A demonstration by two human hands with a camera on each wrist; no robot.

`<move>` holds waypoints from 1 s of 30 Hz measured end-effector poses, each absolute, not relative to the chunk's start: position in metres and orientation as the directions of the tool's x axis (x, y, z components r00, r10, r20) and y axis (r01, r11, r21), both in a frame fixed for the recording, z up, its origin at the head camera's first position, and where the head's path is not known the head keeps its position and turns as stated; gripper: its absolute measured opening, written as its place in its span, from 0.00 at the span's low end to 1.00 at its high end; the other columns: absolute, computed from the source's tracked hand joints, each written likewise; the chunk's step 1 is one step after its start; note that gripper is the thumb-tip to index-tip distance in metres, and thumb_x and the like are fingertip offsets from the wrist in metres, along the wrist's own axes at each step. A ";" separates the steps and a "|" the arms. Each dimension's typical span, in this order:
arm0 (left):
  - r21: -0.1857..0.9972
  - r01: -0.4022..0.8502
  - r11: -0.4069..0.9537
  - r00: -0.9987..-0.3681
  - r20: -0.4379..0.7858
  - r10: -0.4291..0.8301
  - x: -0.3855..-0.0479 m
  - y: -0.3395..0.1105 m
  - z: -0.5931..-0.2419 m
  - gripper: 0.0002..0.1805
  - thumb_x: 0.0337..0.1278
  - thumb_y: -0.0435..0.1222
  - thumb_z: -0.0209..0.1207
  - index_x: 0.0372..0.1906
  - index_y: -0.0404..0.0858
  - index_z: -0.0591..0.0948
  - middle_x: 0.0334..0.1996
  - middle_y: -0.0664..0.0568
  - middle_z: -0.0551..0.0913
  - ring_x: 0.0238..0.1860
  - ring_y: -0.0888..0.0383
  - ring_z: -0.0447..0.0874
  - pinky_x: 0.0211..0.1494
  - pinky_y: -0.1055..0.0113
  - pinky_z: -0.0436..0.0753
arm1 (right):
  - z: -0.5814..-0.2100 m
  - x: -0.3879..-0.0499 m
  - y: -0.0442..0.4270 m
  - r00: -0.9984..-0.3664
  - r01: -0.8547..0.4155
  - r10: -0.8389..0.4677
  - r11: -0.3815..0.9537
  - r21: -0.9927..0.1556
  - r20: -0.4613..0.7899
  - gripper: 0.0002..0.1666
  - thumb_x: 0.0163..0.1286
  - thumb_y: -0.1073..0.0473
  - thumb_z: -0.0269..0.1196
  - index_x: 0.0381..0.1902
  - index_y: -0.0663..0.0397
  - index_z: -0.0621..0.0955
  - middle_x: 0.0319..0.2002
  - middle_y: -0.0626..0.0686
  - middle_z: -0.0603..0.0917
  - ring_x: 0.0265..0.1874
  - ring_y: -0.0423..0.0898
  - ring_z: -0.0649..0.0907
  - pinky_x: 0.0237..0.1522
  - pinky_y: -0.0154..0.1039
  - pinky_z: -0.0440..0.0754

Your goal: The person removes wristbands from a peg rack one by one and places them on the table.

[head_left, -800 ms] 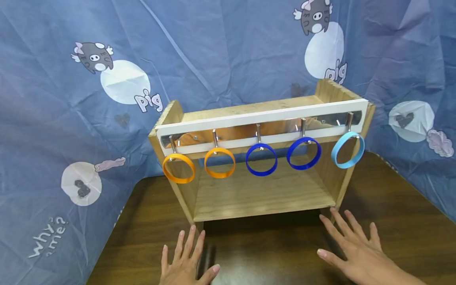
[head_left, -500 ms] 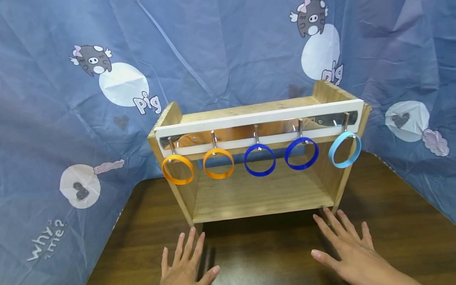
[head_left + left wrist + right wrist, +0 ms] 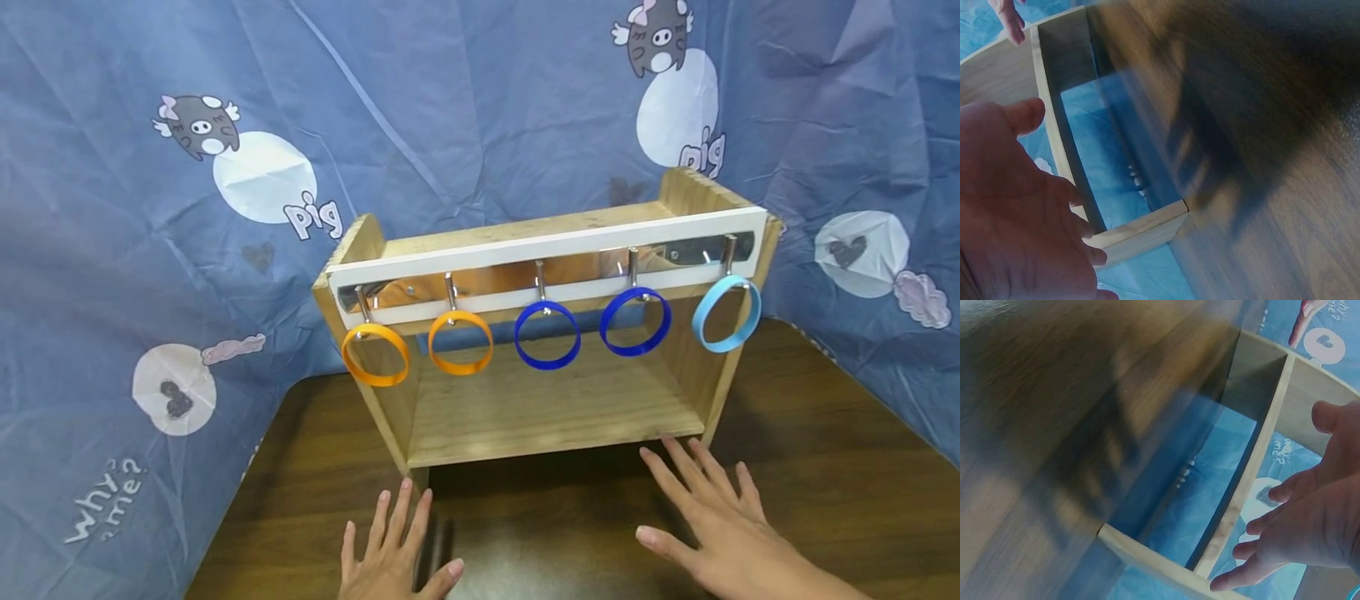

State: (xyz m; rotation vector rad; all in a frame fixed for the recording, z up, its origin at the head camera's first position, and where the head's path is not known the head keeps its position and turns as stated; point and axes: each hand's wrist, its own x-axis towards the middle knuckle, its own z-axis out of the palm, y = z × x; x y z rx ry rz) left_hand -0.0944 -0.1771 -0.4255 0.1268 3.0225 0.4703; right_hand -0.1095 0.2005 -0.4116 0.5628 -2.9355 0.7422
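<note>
Head view: L hand (image 3: 390, 554) & R hand (image 3: 723, 525) both released, fingers spread, backs up, above the brown surface (image 3: 547, 517). L fingertips nr the wooden shelf's (image 3: 555, 400) left front leg (image 3: 417, 477), R ones nr its right lower corner; can't tell if either touches. Shelf stands upright on the surface, w/ a white rail (image 3: 555, 247) across its upper front. On the rail's hooks (image 3: 541, 279), one each, L to R: 2 orange rings (image 3: 382, 382), 2 dark blue rings (image 3: 547, 365), 1 light blue ring (image 3: 723, 347). Pig-print curtain (image 3: 487, 100) behind.
</note>
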 end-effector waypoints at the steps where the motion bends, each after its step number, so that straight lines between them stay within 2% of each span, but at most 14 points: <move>1: 0.307 0.068 0.949 -0.993 -0.068 0.093 -0.095 -0.177 -0.426 0.50 0.52 0.74 0.45 0.75 0.50 0.56 0.77 0.53 0.44 0.75 0.43 0.39 0.68 0.32 0.33 | -0.411 -0.109 0.199 -0.930 -0.367 -0.336 0.816 -0.446 0.150 0.45 0.67 0.37 0.59 0.75 0.45 0.56 0.75 0.61 0.48 0.70 0.70 0.47 0.56 0.81 0.37; 8: 0.323 0.060 0.945 -0.993 -0.081 0.090 -0.096 -0.177 -0.425 0.50 0.52 0.73 0.46 0.74 0.49 0.57 0.77 0.53 0.44 0.75 0.43 0.39 0.68 0.33 0.33 | -0.400 -0.109 0.188 -0.922 -0.388 -0.330 0.802 -0.454 0.204 0.45 0.67 0.37 0.58 0.75 0.44 0.57 0.74 0.61 0.53 0.70 0.67 0.52 0.56 0.77 0.47; 16: 0.341 0.072 0.937 -0.993 -0.065 0.100 -0.095 -0.178 -0.425 0.47 0.54 0.71 0.47 0.74 0.50 0.58 0.77 0.53 0.45 0.75 0.44 0.39 0.67 0.31 0.35 | -0.391 -0.109 0.174 -0.920 -0.391 -0.322 0.791 -0.471 0.224 0.45 0.68 0.34 0.56 0.76 0.40 0.54 0.73 0.61 0.55 0.70 0.66 0.52 0.59 0.73 0.48; 19: 0.350 0.089 0.933 -0.994 -0.031 0.107 -0.094 -0.179 -0.426 0.46 0.55 0.69 0.49 0.74 0.49 0.59 0.76 0.52 0.47 0.75 0.44 0.42 0.67 0.31 0.38 | -0.390 -0.109 0.170 -0.916 -0.400 -0.325 0.783 -0.476 0.235 0.45 0.68 0.34 0.56 0.76 0.42 0.54 0.73 0.61 0.55 0.70 0.66 0.53 0.58 0.72 0.50; 25: 0.433 0.092 0.897 -0.995 0.010 0.097 -0.094 -0.178 -0.423 0.44 0.58 0.66 0.51 0.73 0.45 0.61 0.76 0.49 0.49 0.75 0.44 0.44 0.68 0.32 0.38 | -0.388 -0.111 0.158 -0.888 -0.458 -0.356 0.731 -0.506 0.289 0.45 0.67 0.36 0.58 0.74 0.47 0.58 0.74 0.57 0.56 0.69 0.61 0.56 0.58 0.67 0.57; 30: 0.498 0.075 0.864 -0.997 0.018 0.076 -0.094 -0.178 -0.421 0.44 0.57 0.66 0.52 0.71 0.42 0.64 0.75 0.48 0.51 0.75 0.45 0.45 0.69 0.34 0.36 | -0.385 -0.111 0.147 -0.862 -0.507 -0.390 0.660 -0.554 0.324 0.42 0.68 0.40 0.59 0.75 0.40 0.57 0.74 0.53 0.57 0.68 0.57 0.58 0.55 0.71 0.63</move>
